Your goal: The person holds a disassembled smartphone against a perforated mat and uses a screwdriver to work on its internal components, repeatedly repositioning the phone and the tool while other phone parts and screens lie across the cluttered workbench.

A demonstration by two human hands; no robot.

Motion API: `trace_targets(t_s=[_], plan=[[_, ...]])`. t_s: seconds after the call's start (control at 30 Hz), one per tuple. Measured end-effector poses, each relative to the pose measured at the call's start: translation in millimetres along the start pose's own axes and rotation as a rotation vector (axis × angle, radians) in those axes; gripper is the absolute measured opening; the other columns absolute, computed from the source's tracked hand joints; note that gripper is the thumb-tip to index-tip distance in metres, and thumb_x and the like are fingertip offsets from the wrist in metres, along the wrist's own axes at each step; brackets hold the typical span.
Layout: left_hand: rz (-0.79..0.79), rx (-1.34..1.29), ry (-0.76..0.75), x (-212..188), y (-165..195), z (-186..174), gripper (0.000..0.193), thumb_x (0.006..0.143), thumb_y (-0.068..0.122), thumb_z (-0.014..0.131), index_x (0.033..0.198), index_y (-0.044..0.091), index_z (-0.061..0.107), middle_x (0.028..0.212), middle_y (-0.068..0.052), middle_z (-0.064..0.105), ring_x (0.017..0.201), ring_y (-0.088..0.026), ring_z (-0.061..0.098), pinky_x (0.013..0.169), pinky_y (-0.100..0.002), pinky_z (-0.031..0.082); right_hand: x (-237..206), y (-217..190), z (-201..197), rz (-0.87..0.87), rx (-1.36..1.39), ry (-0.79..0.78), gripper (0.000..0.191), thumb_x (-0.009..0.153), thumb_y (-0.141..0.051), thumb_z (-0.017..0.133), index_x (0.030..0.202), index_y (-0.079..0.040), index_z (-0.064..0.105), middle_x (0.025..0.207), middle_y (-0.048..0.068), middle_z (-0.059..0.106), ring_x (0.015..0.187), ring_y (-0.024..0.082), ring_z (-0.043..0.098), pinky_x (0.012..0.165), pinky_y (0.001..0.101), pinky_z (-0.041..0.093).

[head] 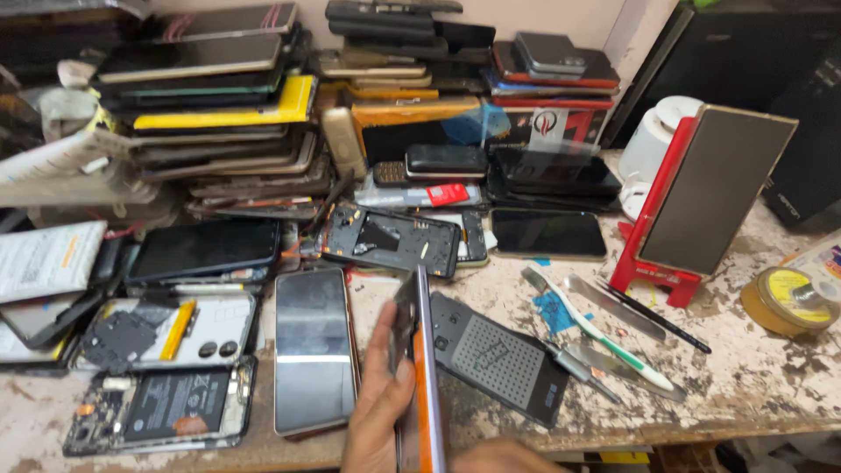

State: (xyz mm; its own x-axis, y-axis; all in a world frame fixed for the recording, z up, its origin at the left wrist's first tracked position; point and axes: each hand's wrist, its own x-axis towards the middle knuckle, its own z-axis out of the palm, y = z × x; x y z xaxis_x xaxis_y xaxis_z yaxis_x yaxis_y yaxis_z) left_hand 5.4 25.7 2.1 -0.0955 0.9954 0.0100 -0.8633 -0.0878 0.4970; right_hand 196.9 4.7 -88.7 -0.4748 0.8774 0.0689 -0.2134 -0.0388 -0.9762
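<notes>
Orange-edged and thin, a phone [422, 368] stands on its long edge at the near rim of the counter [745, 385], turned so its side faces the camera, probably for a look along the seam. My left hand [378, 407] clasps it, thumb against the glass. My right hand [499, 457] barely shows below; its grip I cannot tell. Beside it lie one face-up phone [314, 350], one grey mat [495, 359], two opened phones [162, 372] and one toothbrush [604, 337].
</notes>
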Motion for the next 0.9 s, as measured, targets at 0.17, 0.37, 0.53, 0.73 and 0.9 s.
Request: trace_targets(t_s=[0.17, 0.37, 0.53, 0.73, 0.9], plan=[[0.123, 0.394, 0.178, 1.2, 13.8, 21.5, 0.074, 0.091, 0.011, 0.061, 0.158, 0.017, 0.031, 0.144, -0.013, 0.056, 0.122, -0.022, 0.059, 0.101, -0.037, 0.049, 5.0, -56.0, 12.4, -0.363, -0.243, 0.221, 0.046, 0.080, 0.000, 0.083, 0.121, 0.006, 0.064, 0.106, 0.025, 0.075, 0.098, 0.033, 0.078, 0.082, 0.0447, 0.066], [-0.148, 0.339, 0.203, 4.2, 38.5, 46.7, 0.072, 0.087, 0.011, 0.061, 0.156, 0.021, 0.043, 0.124, -0.021, 0.069, 0.108, -0.025, 0.069, 0.092, -0.038, 0.055, 22.4, -99.0, -8.3, -0.430, -0.253, 0.195, 0.032, 0.081, -0.001, 0.085, 0.111, 0.005, 0.075, 0.100, 0.020, 0.079, 0.094, 0.027, 0.079, 0.082, 0.0377, 0.066], [-0.295, 0.377, 0.158, 4.5, 53.0, 57.5, 0.073, 0.088, 0.025, 0.062, 0.159, 0.023, 0.045, 0.113, -0.019, 0.073, 0.085, -0.025, 0.074, 0.069, -0.037, 0.059, 35.6, -99.3, -24.1, -0.682, -0.216, 0.173, 0.031, 0.086, -0.002, 0.084, 0.114, 0.003, 0.073, 0.105, 0.017, 0.074, 0.101, 0.022, 0.073, 0.093, 0.0339, 0.058], [-0.336, 0.469, 0.157, -0.3, 61.2, 60.3, 0.075, 0.089, 0.037, 0.063, 0.159, 0.023, 0.042, 0.107, -0.019, 0.075, 0.067, -0.025, 0.073, 0.055, -0.039, 0.062, 35.2, -89.7, -27.7, -0.609, -0.132, 0.215, 0.026, 0.088, -0.003, 0.080, 0.111, 0.005, 0.071, 0.104, 0.021, 0.074, 0.102, 0.026, 0.074, 0.095, 0.0414, 0.061], [-0.356, 0.515, 0.129, 1.0, 60.1, 53.0, 0.075, 0.091, 0.039, 0.062, 0.161, 0.024, 0.039, 0.099, -0.022, 0.076, 0.068, -0.026, 0.074, 0.057, -0.038, 0.063, 39.2, -83.2, -28.2, -0.601, -0.078, 0.226, 0.026, 0.089, -0.004, 0.078, 0.112, 0.004, 0.067, 0.104, 0.022, 0.073, 0.099, 0.029, 0.076, 0.087, 0.0463, 0.065]])
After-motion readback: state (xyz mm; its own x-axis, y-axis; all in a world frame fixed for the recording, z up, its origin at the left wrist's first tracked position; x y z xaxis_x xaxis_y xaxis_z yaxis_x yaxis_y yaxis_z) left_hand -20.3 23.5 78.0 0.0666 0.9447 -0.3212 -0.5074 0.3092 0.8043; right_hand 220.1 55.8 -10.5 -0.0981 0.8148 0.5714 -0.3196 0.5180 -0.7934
